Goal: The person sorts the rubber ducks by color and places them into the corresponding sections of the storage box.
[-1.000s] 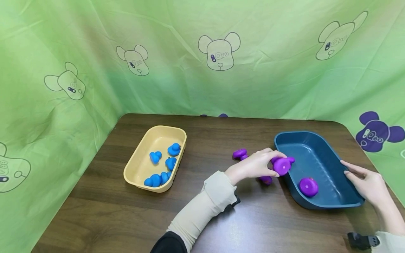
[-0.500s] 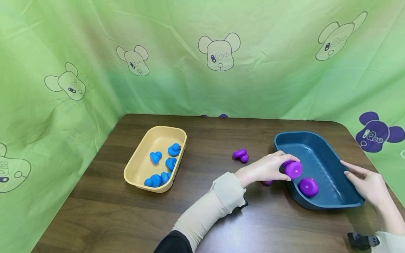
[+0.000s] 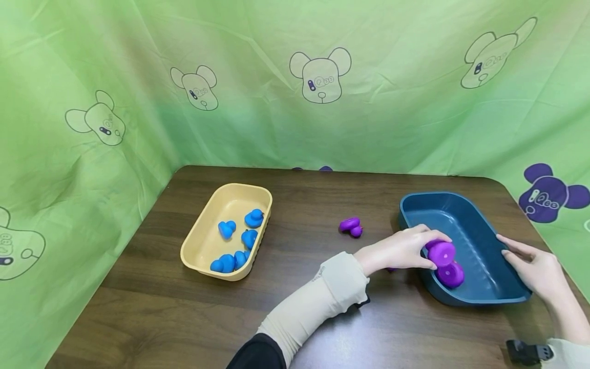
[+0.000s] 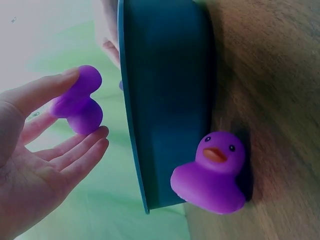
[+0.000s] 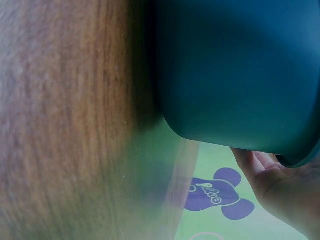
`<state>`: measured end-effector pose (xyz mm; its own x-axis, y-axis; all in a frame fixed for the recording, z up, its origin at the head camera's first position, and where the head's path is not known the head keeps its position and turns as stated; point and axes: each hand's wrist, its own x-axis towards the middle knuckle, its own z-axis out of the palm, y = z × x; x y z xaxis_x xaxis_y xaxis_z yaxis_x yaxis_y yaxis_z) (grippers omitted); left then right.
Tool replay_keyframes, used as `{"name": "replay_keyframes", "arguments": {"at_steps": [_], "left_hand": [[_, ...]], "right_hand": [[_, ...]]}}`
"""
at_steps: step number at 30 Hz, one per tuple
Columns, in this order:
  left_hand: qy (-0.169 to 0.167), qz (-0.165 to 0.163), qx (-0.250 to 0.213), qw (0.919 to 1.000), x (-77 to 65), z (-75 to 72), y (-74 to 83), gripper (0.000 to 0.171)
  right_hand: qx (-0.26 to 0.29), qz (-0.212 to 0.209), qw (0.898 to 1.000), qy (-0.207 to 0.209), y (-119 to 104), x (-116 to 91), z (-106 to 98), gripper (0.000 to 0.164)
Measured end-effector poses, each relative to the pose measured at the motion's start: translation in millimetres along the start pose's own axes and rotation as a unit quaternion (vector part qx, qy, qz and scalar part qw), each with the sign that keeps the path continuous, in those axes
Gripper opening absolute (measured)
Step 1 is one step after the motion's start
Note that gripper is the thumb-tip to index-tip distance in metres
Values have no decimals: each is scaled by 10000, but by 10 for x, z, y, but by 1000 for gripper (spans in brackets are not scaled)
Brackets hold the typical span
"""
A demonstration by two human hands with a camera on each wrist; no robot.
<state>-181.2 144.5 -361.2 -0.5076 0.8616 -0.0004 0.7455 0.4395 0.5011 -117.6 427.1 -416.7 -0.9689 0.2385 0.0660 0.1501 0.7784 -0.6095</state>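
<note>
My left hand pinches a purple rubber duck between thumb and fingers, over the left side of a blue tub. In the left wrist view the held duck hangs above the tub's rim. Another purple duck lies inside the tub, overlapping the held one in the head view. My right hand holds the tub's right rim with thumb and fingers. Outside the tub, below my left hand, a purple duck sits on the wooden table, mostly hidden in the head view.
One more purple duck lies on the table left of the tub. A yellow tub with several blue ducks stands further left. A green curtain with mouse-head drawings hangs behind the table.
My left hand has carried the held duck rightward and slightly down, over the tub's left rim to above the duck inside. My right hand and the tub have stayed put.
</note>
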Motion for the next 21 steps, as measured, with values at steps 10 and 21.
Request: {"name": "replay_keyframes", "arguments": {"at_steps": [10,21], "left_hand": [[-224,-114,26,9997,57,48,56,54],[-362,-90,99,9993,116,114,49,55]], "right_hand": [[-56,49,10000,-16,0,7,12,38],[53,-114,9999,55,-18,1,-5,36]]}}
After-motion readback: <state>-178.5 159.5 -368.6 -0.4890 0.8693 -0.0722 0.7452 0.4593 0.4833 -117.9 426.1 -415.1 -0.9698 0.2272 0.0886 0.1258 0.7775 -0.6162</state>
